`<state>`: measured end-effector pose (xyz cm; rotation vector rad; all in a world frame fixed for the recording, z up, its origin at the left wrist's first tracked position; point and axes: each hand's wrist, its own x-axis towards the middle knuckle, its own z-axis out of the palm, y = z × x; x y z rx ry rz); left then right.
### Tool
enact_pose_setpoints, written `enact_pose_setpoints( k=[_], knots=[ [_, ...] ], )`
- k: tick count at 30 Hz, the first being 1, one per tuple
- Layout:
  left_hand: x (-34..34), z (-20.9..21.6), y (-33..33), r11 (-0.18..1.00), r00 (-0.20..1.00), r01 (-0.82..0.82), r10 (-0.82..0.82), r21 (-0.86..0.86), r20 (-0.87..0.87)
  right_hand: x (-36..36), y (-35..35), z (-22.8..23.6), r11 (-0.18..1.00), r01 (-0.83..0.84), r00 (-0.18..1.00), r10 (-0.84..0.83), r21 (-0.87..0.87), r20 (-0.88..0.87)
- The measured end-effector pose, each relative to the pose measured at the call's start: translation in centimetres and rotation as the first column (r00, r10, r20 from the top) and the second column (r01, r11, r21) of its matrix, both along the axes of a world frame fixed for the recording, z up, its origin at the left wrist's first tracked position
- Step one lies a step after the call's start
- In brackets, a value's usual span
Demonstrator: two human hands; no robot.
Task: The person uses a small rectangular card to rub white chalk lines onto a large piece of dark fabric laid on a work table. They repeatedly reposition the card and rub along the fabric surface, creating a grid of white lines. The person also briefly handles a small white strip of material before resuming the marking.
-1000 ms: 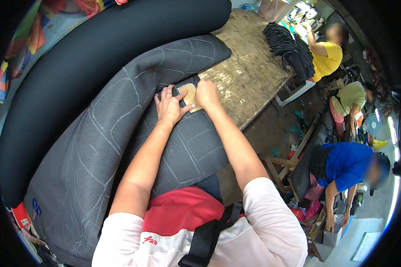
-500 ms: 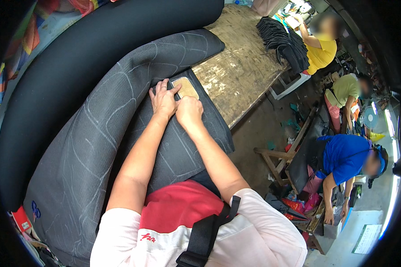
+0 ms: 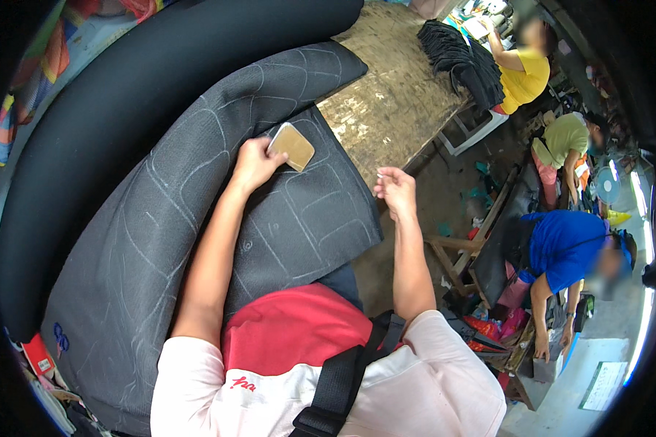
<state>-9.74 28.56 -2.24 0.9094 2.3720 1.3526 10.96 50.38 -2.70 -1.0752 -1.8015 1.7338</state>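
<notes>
My left hand (image 3: 255, 166) grips the left edge of a tan template (image 3: 296, 147), a flat rectangular piece with rounded corners and a pale rim, tilted up from the dark grey fabric (image 3: 291, 226). White outlines, some of them rectangular, are drawn on the fabric. Off the cloth's right edge, my right hand (image 3: 399, 195) is raised with its fingertips pinched around a small white stub, apparently chalk (image 3: 380, 174). A thick fold of the same fabric (image 3: 153, 189), also marked with white lines, lies left of my left arm.
Behind the fold lies a large black roll (image 3: 109, 102). A worn wooden table (image 3: 379, 95) carries a stack of black pieces (image 3: 459, 65). Blue-handled scissors (image 3: 60, 339) rest at lower left. Three people work on the right, near a wooden frame (image 3: 452, 255).
My left hand has lifted and tilted the template off the fabric. My right hand has moved away from it to the right, past the cloth's edge.
</notes>
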Motion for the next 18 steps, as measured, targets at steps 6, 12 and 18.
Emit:
enact_pose_setpoints(
  k=[6,12,18],
  knots=[
    [5.1,-0.7,-9.1,0.987,0.973,0.055,-0.086,0.150,0.213,5.5,0.2,-3.6,0.971,0.177,0.984,-0.175,0.162,-0.026],
    [11.4,2.7,-17.5,0.972,0.965,0.086,-0.136,0.220,0.222,6.3,-3.5,-5.1,0.984,0.090,0.983,-0.113,0.156,0.144],
    [6.2,9.3,-23.9,0.984,0.940,-0.088,0.031,0.154,0.340,5.2,-7.0,-1.2,0.943,-0.100,0.991,0.065,-0.317,-0.120]
  ],
)
